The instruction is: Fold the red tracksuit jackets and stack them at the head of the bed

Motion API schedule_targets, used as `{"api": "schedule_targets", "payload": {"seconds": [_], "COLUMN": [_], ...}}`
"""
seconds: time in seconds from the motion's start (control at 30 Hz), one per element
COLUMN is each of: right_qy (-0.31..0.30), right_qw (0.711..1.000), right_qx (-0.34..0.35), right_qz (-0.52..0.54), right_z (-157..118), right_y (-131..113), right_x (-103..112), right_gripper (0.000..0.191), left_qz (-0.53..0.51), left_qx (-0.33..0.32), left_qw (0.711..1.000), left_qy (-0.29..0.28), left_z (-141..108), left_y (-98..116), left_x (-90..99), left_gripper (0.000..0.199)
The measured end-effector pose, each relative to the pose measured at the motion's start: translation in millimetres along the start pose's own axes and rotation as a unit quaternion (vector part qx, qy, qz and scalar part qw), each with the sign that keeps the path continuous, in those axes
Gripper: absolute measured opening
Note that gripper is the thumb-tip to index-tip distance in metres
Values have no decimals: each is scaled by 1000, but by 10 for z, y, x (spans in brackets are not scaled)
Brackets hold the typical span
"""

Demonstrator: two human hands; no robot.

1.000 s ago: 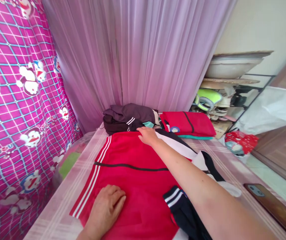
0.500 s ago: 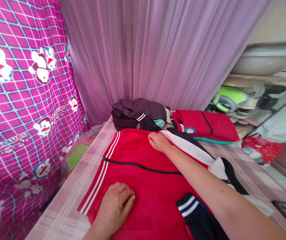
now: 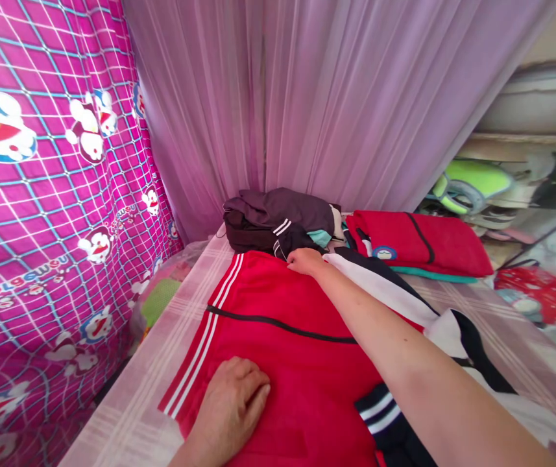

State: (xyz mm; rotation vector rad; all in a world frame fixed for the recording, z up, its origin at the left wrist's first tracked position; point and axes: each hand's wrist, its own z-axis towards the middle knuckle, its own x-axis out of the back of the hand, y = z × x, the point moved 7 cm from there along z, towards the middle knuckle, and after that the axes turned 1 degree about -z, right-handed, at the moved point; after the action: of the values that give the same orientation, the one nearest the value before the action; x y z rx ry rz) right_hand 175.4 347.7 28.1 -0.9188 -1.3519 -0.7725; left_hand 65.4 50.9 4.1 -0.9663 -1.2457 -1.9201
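Note:
A red jacket (image 3: 278, 363) with a black line across it and a white-striped hem lies spread on the table. My left hand (image 3: 236, 402) rests on its near left part, fingers lying on the cloth. At the far edge, my right hand (image 3: 305, 261) has its fingers closed on the red fabric; the fingertips are partly hidden. My right forearm crosses over the jacket. A dark cuff (image 3: 379, 410) with white stripes lies folded in on the near right. White and black sleeve cloth (image 3: 379, 279) stretches along the right side.
Dark clothes (image 3: 278, 217) are heaped at the back by the purple curtain (image 3: 336, 97). Right of them sits a folded red garment (image 3: 418, 241). The checked tablecloth (image 3: 126, 402) shows at left, beside a pink patterned cloth (image 3: 48, 214). Shelves with a green item (image 3: 477, 181) stand at right.
My right hand has moved slightly farther away, up to the jacket's far edge. My left hand stays on the same part of the cloth. The view has turned a little left.

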Motion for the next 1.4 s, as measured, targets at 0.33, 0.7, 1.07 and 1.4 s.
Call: {"api": "schedule_targets", "payload": {"seconds": [0.33, 0.7, 1.07, 1.4], "right_qy": [125, 62, -17, -71], "right_qw": [986, 993, 999, 991], "right_qx": [-111, 92, 43, 43], "right_qz": [-13, -28, -21, 105], "right_z": [212, 307, 407, 515], "right_y": [118, -782, -950, -970], "right_x": [292, 322, 159, 29], "right_gripper": [31, 39, 39, 41], "left_qz": [-19, 22, -1, -168], "left_qx": [15, 149, 302, 322], "left_qw": [1000, 963, 948, 931], "left_qy": [3, 225, 102, 44], "left_z": [-27, -196, -330, -257], "left_y": [-6, -688, -1233, -1118], "left_x": [-25, 630, 535, 481], "left_gripper": [16, 30, 36, 41]}}
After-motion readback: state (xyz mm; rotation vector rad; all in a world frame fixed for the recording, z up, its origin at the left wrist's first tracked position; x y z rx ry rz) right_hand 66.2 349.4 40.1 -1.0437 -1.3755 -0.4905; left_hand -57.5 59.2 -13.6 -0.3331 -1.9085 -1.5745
